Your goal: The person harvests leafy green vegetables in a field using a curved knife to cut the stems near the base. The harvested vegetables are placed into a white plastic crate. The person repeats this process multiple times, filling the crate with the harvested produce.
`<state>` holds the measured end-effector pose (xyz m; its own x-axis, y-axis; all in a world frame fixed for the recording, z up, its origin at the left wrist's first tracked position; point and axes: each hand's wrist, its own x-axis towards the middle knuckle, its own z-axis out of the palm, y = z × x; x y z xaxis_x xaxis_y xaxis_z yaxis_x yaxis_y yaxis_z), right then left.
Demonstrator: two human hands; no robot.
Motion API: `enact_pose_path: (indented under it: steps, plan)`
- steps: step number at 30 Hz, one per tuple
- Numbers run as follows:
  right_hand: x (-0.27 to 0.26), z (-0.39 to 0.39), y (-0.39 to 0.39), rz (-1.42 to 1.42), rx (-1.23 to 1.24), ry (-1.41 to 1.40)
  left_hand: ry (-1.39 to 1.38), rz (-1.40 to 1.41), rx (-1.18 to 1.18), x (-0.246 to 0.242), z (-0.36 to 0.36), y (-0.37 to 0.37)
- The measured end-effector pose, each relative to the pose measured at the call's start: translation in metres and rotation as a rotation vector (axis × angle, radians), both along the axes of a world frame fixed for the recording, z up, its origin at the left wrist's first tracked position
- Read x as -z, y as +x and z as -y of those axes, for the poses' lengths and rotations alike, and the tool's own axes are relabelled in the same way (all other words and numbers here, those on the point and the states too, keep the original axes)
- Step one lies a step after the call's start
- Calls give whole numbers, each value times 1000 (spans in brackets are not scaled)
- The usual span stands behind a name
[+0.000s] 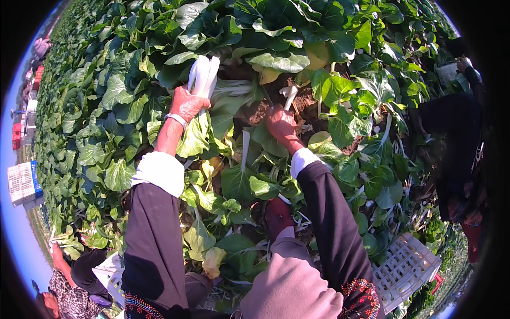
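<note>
My left hand (188, 104) grips a head of bok choy (204, 77) by its white stalks. The pale stalk end points up and away from me, and the leaves hang below my fist. To the right, my right hand (282, 124) is closed low over the soil. A thin blade (267, 97), apparently a knife's, juts from it; the handle is hidden in the fist. Just beyond that hand a white stalk stub (291, 97) stands up from bare brown soil (305, 99). Between the hands lies another bok choy (235, 88), its white stalks partly covered by leaves.
Dense standing bok choy (123, 71) fills the far and left ground. Loose leaves (239, 179) lie around my shoe (279, 217). A white plastic crate (406, 267) sits lower right, another crate (111, 275) lower left. One person (454, 151) is close on the right, another (71, 291) lower left.
</note>
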<state>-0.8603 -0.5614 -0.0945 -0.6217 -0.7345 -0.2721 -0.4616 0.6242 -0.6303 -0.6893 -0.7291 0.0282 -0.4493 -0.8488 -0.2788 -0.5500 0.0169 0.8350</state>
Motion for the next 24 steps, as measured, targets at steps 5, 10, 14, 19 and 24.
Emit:
enact_pose_path:
  steps: [5, 10, 14, 19, 24]
  plan:
    - [7, 16, -12, 14, -160, 22, -111, 1, -24, 11, -7, 4]
    - [22, -12, -30, 49, -352, -238, -173, -63, -106, 12, -27, 21]
    - [10, -57, -12, 314, 36, -450, -385, -203, 28, -6, -71, 38]
    - [-66, -57, 0, 752, 452, -660, -827, -188, 252, -46, -128, 55]
    - [-127, -54, 17, 1278, 474, -700, -1020, -54, 617, -81, -157, 83]
